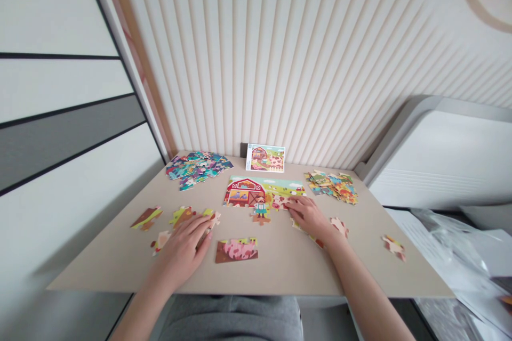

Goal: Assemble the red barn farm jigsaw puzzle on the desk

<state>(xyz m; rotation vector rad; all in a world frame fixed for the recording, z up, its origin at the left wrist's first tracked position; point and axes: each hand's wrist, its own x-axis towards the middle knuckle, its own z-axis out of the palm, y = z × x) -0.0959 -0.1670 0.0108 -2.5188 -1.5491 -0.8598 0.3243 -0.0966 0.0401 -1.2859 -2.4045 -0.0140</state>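
Observation:
A partly joined jigsaw puzzle with a red barn and green field lies in the middle of the table. At its lower right edge, my right hand has its bent fingers on a cow puzzle piece. My left hand is closed at the fingertips on a pale puzzle piece, left of the joined part. A farmer piece hangs below the barn. Nearer me lies a joined pink pig section. Brown and green pieces are partly hidden behind my left hand.
A picture card of the farm leans against the ribbed wall. Piles of purple-blue pieces and yellow pieces lie at the back corners. Loose pieces lie at left and far right. Plastic wrapping lies beyond the table's right edge.

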